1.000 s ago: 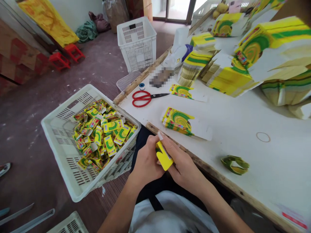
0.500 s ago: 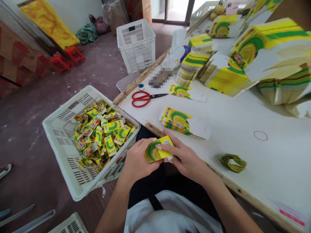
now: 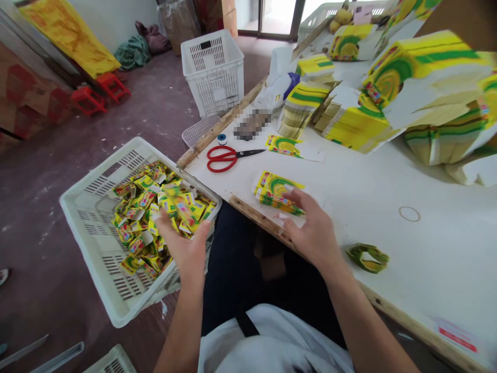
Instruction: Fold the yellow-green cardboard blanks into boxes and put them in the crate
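Right hand [image 3: 315, 235] wide, thumb and fingers parted, is nearer the stack [image 3: 271, 182], which lies just ahead and leftward, long axis roughly along the table edge [image 3: 262, 220]; left hand [image 3: 187, 246], spread, is over the crate [image 3: 94, 259], a blurred box [image 3: 181, 206] by its fingers.

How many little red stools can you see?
2: one red stool near the brown cartons, the other stool just to its right, below the yellow sheet. Others could be hidden.

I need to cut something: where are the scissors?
In the head view, the red-handled scissors lie left of centre on the white table, just below a blue-topped spool and above, left of the carton stack by the right hand.
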The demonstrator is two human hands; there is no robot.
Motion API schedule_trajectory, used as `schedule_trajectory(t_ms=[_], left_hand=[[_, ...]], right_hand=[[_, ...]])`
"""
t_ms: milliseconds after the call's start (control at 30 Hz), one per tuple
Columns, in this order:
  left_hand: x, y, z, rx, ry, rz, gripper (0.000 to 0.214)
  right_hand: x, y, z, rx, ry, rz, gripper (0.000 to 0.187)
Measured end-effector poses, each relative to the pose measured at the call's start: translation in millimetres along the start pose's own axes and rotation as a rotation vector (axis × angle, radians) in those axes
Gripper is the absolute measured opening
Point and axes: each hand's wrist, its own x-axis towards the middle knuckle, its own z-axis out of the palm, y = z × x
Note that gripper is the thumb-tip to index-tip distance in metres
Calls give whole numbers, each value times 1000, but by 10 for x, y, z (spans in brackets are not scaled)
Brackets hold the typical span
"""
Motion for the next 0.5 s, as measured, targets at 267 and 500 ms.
schedule_trajectory(t_ms=[267, 500], left_hand=[[-136, -53, 138, -80, -134, 34, 77], [-375, 50, 220, -286, -360, -131, 57]], right_hand=[[171, 202, -24, -525, 42, 104, 43], [118, 77, -110, -298, 145, 243, 57]])
